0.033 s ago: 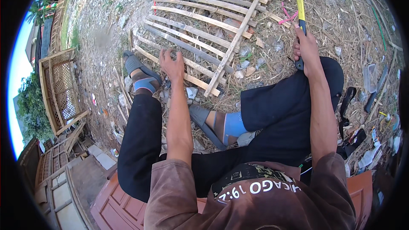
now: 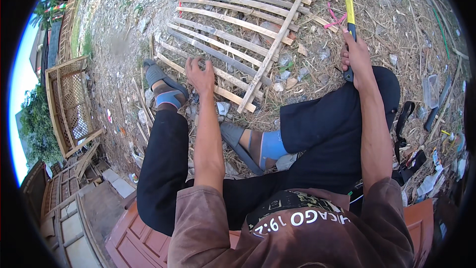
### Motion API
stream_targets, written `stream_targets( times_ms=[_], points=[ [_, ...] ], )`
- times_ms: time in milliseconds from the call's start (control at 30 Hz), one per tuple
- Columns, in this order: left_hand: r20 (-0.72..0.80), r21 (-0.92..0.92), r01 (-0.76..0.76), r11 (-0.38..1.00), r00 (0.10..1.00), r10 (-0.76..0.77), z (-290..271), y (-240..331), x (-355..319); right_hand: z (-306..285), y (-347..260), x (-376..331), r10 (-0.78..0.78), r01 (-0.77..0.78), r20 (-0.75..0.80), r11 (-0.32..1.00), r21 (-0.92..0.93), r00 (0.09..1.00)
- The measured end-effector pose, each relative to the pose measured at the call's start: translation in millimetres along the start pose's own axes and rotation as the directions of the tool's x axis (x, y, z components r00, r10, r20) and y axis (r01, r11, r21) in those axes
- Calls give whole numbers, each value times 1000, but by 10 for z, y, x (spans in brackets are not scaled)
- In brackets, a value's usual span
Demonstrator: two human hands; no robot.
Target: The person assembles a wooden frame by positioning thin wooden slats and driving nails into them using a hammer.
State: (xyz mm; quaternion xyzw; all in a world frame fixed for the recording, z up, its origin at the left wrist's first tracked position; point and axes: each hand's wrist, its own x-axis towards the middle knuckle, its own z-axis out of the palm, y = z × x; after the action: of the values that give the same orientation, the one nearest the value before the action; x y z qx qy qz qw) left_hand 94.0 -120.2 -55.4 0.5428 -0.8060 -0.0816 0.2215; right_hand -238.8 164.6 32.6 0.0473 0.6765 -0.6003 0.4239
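My right hand point(image 2: 356, 58) is wrapped round the dark grip of a claw hammer point(image 2: 350, 11). The hammer stands head away from me, with a yellow shaft and a metal claw head. In front of me on the ground lies a panel of wooden slats point(image 2: 233, 22), several thin strips joined by a crossing strip point(image 2: 277, 44) on the right. At the panel's near left end is my left hand point(image 2: 200, 75), its fingers apart and bent, over or against the nearest slats. Whether the fingertips touch the wood I cannot tell.
Pink ribbon point(image 2: 335, 18) lies beside the hammer. My sandalled feet point(image 2: 167, 80) rest close to the panel's near edge. A framed lattice panel point(image 2: 72, 104) leans at the left. Reddish-brown panelled wood point(image 2: 144, 238) is beneath me. A clear plastic container point(image 2: 430, 91) and litter lie at the right.
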Motion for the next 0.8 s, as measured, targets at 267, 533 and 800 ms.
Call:
stream_targets(
  times_ms=[267,533,800],
  points=[
    [4,-8,28,1000,1000,-28,-18,17,-9,10,-13,-1,13,-14,-9,1000,-25,1000],
    [24,-41,-10,999,1000,11,-35,33,20,30,-8,-13,7,-7,9,1000,-27,1000],
    [13,-24,-79,997,997,79,-12,30,58,31,-11,-6,9,-9,-6,999,-47,1000]
  ],
)
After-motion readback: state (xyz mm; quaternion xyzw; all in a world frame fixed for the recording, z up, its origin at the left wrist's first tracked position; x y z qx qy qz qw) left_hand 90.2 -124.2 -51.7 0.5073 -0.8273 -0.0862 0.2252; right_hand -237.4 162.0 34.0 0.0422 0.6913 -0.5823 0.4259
